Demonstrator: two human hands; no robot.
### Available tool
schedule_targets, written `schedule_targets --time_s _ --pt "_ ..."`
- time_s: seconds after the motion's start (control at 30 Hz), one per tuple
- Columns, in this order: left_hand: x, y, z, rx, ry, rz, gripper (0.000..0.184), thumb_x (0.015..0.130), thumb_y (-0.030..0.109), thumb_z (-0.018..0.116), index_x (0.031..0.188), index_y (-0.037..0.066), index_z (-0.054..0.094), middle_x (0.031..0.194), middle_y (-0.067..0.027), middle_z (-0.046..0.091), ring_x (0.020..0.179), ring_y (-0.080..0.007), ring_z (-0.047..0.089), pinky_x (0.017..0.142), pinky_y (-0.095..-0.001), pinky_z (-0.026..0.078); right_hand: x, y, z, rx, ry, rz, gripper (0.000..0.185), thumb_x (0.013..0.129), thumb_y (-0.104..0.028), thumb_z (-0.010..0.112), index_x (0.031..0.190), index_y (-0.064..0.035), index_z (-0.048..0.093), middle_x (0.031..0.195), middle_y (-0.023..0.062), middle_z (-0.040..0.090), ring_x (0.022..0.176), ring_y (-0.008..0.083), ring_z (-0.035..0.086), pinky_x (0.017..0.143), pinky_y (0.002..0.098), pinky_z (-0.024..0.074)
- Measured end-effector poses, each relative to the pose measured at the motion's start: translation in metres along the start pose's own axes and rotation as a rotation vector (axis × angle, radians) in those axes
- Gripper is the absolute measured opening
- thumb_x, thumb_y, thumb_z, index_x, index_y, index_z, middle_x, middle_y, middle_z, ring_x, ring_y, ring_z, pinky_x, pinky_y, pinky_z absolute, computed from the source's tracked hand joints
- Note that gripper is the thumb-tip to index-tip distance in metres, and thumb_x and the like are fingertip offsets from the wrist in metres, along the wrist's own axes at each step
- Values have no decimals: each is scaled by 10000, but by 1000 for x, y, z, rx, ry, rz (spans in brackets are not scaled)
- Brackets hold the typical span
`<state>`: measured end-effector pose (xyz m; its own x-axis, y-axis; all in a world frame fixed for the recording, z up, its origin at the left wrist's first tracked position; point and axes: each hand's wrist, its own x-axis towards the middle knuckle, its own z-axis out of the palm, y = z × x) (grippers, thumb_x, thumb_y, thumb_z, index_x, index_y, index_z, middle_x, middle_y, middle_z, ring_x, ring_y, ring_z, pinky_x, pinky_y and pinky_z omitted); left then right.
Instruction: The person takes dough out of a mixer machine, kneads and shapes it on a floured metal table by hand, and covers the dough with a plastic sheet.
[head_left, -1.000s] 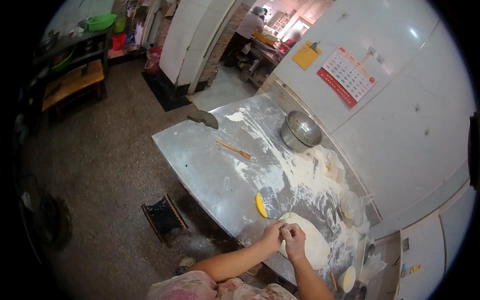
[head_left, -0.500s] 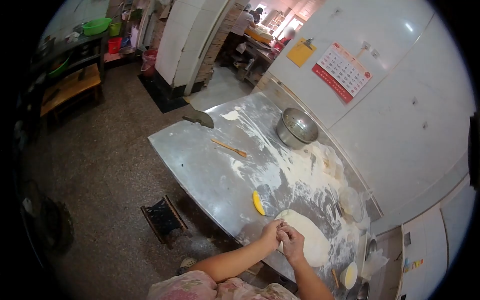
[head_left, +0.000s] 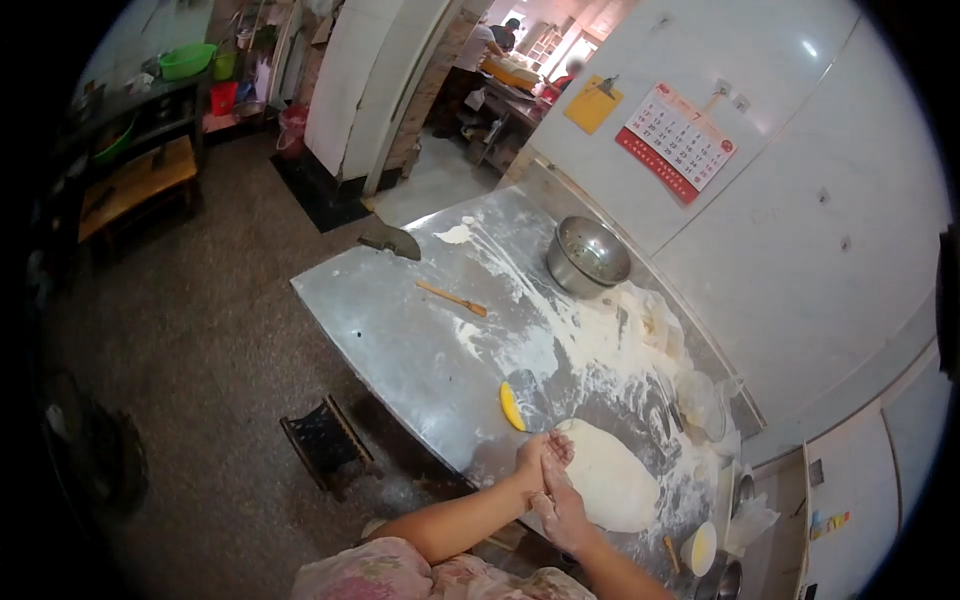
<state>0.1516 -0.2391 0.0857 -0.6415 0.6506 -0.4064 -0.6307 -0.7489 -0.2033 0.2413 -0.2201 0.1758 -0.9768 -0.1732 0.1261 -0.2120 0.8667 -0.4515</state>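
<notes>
A large flattened oval of white dough (head_left: 610, 478) lies on the floured metal table (head_left: 400, 330). Over its near left edge, my left hand (head_left: 538, 462) is turned palm up, its fingers loosely bent. My right hand (head_left: 562, 512) lies flat along it, palm to palm, fingers stretched out. Bits of flour or dough cling to the skin, and I see nothing held in either hand. Just beyond the hands rests a dough scraper with a yellow handle (head_left: 512, 407). Farther up the table is a wooden stick with a broader end (head_left: 452, 298).
A deep steel bowl (head_left: 588, 257) stands by the wall amid scattered flour. Plastic bags (head_left: 700, 405) line the right side. Near the right corner sits a bowl of something yellow (head_left: 699, 548). A small stool (head_left: 328, 446) stands on the floor. People (head_left: 485, 45) work in the far room.
My hands have gone from clasped together, fingers bent, to lying palm against palm with the fingers straighter. The right hand has slid down and left. The dough stays in place.
</notes>
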Motion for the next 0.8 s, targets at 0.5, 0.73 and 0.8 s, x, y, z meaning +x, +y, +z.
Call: schedule_targets --time_s 0.5,0.73,0.8 --pt "-2 -34 3 389 -100 264 246 899 185 450 986 -2 583 929 -96 615 900 -242 585 836 -356 468 16 73 12 939 536 437 534 942 -293 399 1337 58 322 1152 142 527 978 218 533 863 305 438" --pt "-36 -57 -2 1728 -578 1175 534 858 208 477 1318 -40 366 1316 -266 400 1249 -403 350 1058 -452 245 15 126 25 1889 448 621 555 962 -443 288 1284 -7 406 1261 159 493 1072 292 493 927 444 392" --pt "-16 -66 -14 1750 -705 1212 605 840 231 485 1367 -12 317 1379 -275 330 1303 -423 271 1084 -464 184 4 156 53 2091 357 367 543 962 -428 283 1290 -12 403 1249 148 494 1063 278 492 917 445 392"
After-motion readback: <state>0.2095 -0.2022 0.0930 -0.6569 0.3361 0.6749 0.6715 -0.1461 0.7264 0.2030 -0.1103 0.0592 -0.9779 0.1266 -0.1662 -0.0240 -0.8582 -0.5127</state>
